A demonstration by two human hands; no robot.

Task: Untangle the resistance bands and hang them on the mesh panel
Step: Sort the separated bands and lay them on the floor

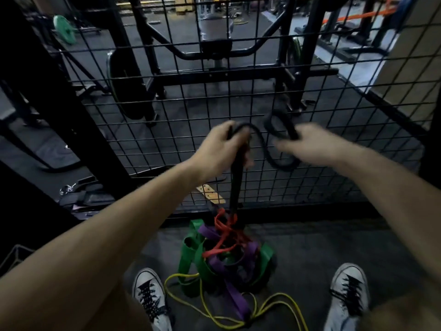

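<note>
I hold a black resistance band [261, 145] up in front of the black mesh panel [167, 130]. My left hand [220, 149] grips one part of it; from there a black strand hangs down into the pile. My right hand [310, 144] grips another part, with a small loop sticking up above the fingers and a slack loop sagging between the hands. On the floor between my shoes lies a tangled pile: a green band [191, 261], a purple band [236, 297], a red band [224, 240] and a thin yellow band [269, 306].
My white shoes [149, 295] stand on either side of the pile on dark rubber flooring. Behind the mesh are a black weight rack [214, 75], plates and a green plate [63, 28] at the far left. A wooden piece [211, 194] lies at the panel's foot.
</note>
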